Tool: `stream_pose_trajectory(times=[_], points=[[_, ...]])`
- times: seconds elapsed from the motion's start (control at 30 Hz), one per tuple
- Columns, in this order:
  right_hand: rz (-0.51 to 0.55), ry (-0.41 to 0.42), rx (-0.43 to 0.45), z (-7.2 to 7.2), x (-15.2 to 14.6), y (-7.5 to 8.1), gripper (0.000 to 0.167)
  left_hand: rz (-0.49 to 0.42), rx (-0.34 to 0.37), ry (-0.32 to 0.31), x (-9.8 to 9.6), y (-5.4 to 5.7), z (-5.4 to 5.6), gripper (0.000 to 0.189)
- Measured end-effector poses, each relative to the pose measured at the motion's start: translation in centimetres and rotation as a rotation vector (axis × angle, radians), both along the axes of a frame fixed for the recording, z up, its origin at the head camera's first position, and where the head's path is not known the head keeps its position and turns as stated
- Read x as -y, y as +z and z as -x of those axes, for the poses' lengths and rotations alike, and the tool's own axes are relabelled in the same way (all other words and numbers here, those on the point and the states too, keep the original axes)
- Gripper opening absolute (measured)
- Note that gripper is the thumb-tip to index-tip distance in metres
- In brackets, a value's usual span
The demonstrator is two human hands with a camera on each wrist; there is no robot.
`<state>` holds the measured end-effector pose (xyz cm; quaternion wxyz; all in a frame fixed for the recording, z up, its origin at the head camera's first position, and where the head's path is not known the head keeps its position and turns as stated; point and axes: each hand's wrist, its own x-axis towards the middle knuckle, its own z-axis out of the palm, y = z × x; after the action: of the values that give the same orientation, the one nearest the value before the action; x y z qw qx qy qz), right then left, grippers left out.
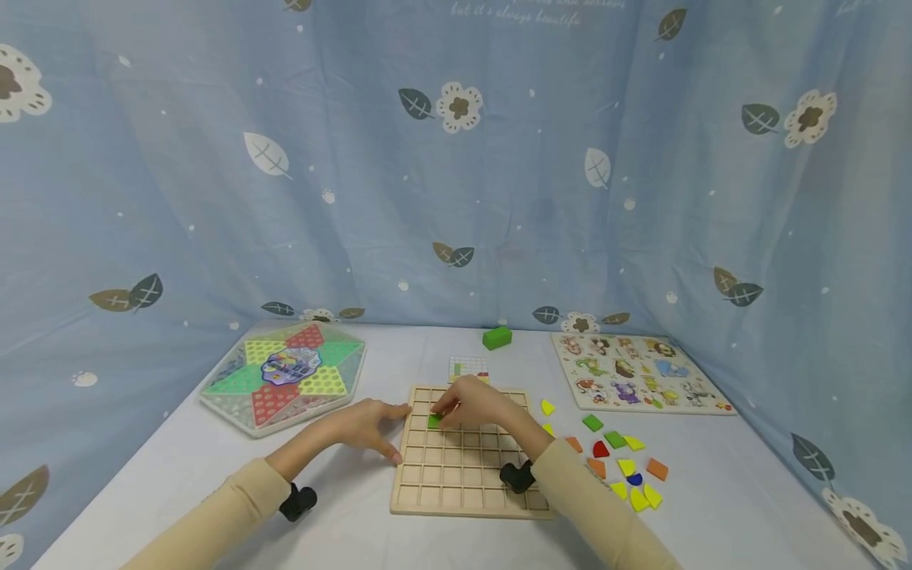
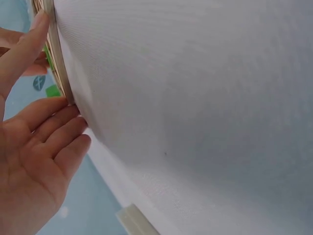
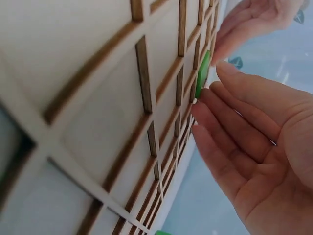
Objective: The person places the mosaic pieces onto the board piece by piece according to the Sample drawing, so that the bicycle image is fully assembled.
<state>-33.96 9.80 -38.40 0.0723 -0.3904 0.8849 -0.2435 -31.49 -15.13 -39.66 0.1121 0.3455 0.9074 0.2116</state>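
Note:
A wooden grid board (image 1: 442, 476) lies flat at the middle of the table. My left hand (image 1: 365, 427) is at its left edge, thumb and fingers spread along the side. In the left wrist view, the thumb and fingertips of that hand (image 2: 39, 156) touch the wooden rim (image 2: 60, 63). A green tile (image 1: 434, 422) sits in the upper left part of the grid. My right hand (image 1: 473, 402) reaches over the board to it. In the right wrist view, the right hand's fingertips (image 3: 198, 105) touch the edge of the green tile (image 3: 202, 76), with the thumb a little apart.
Loose yellow, orange, green, red and blue pieces (image 1: 627, 467) lie right of the board. Behind it are a printed grid card (image 1: 468, 367) and a green block (image 1: 497, 338). A star-patterned game box (image 1: 292, 372) lies back left, an animal picture board (image 1: 637, 372) back right.

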Motion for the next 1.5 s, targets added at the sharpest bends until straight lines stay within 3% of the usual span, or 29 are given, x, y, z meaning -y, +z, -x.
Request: stream_pose_trajectory(times=[0.2,0.6,1.07,1.3,1.5], points=[[-0.014,-0.001,-0.019,-0.6,-1.4,0.8,0.033,-0.002,0.016,0.015,-0.2,0.1,0.0,0.088],[0.12,-0.074,-0.061,-2.6,-6.8,1.9,0.03,0.009,0.029,0.042,-0.3,0.1,-0.2,0.088],[0.072,-0.19,-0.174,-4.5,-12.3,1.3,0.029,0.009,0.022,0.032,-0.3,0.0,-0.1,0.088],[0.052,-0.236,-0.177,-5.1,-15.7,0.9,0.028,0.014,0.024,0.03,-0.3,0.0,-0.1,0.089],[0.028,-0.268,-0.148,-4.8,-18.1,1.1,0.029,0.019,0.019,0.028,-0.2,-0.2,-0.1,0.089]])
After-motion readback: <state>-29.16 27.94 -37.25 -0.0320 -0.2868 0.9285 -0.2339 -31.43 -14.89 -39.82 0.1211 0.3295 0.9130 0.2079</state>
